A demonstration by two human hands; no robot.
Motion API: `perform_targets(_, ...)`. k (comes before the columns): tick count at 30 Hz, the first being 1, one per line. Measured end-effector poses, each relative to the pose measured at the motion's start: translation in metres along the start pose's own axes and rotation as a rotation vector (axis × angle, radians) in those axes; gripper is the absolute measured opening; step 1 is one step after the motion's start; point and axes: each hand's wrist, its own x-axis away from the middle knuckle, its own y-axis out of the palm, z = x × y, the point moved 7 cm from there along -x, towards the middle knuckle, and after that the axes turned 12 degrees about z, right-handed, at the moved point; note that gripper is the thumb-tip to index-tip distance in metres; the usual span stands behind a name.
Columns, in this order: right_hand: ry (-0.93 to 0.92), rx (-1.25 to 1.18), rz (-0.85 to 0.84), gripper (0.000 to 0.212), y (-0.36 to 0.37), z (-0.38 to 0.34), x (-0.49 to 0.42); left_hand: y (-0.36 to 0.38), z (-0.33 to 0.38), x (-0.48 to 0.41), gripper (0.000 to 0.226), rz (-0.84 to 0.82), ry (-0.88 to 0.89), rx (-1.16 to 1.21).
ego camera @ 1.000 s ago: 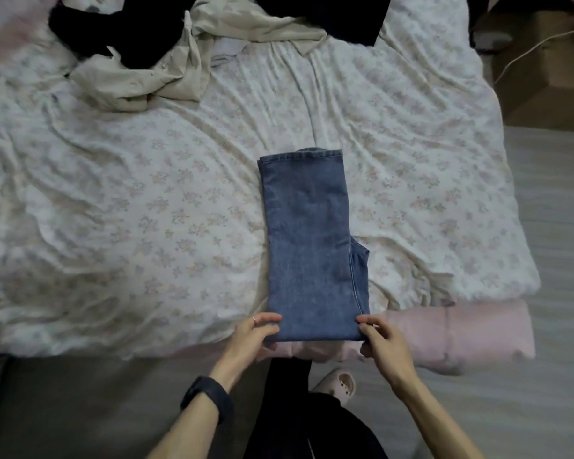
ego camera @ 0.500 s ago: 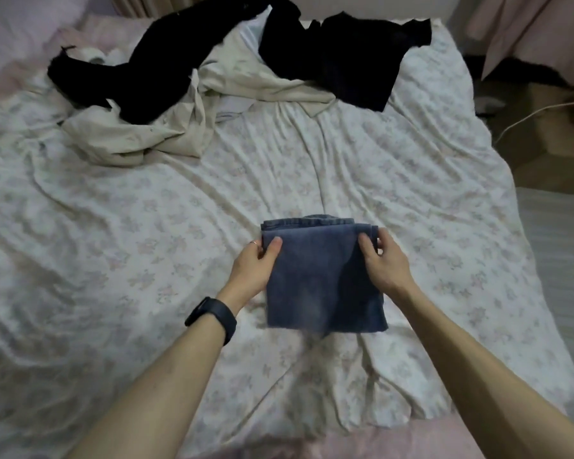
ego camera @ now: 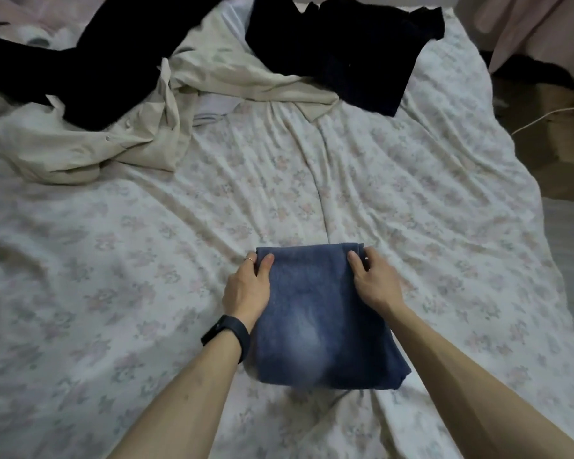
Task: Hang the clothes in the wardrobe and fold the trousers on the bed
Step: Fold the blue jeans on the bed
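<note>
here the folded blue denim trousers [ego camera: 315,319] rest on the white floral bedsheet [ego camera: 146,260], mid-bed toward its near side, with the long axis running away from the person and the layered edges at the far end. the left hand [ego camera: 246,293] and the right hand [ego camera: 376,286] each pinch a far corner, thumbs on top, forearms stretched forward. a black wristband [ego camera: 227,336] circles the left wrist.

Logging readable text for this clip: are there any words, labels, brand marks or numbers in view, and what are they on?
No readable text in this frame.
The folded jeans show no tag or label.
The black wristband shows no digits or logo.
The cardboard box at the right edge is too dark and blurred to tell if it carries any print.
</note>
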Motion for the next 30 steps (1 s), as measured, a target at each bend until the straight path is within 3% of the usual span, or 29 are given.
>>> perform_targets(2, 0.006, 0.040, 0.016, 0.032, 0.004, 0.001, -0.002, 0.003, -0.001, -0.006, 0.048, -0.001, 0.016, -0.048)
perform_targets(4, 0.006, 0.055, 0.100, 0.033, 0.002, 0.001, 0.005, -0.002, 0.009, -0.002, 0.040, 0.111, 0.119, -0.089)
perform_targets(6, -0.043, 0.114, 0.256, 0.045, -0.002, 0.000, 0.023, -0.008, 0.031, 0.022, 0.049, 0.330, 0.391, -0.183)
perform_targets(7, -0.099, 0.169, 0.327, 0.052, -0.003, -0.004, 0.039, -0.004, 0.042, 0.042, 0.058, 0.361, 0.548, -0.232)
perform_targets(10, -0.362, 0.347, 0.320, 0.061, 0.021, -0.013, 0.081, 0.034, 0.049, 0.073, 0.064, 0.199, 0.886, -0.402)
perform_targets(15, -0.455, 0.514, 0.150, 0.060, 0.066, 0.024, 0.078, 0.079, 0.014, 0.029, 0.066, -0.024, 0.915, -0.642)
perform_targets(19, -0.451, 0.510, 0.166, 0.064, 0.075, 0.025, 0.073, 0.090, 0.011, 0.006, 0.072, -0.033, 0.865, -0.670)
perform_targets(25, -0.429, 0.504, 0.135, 0.079, 0.062, 0.055, 0.135, 0.084, 0.026, 0.008, 0.065, -0.089, 0.864, -0.829)
perform_targets(27, -0.296, 0.463, 0.151, 0.080, 0.055, 0.069, 0.158, 0.082, 0.043, 0.008, 0.068, -0.090, 0.878, -0.861)
perform_targets(30, 0.159, 0.282, 0.246, 0.091, 0.038, 0.083, 0.187, 0.083, 0.070, -0.003, 0.066, -0.162, 0.896, -0.770)
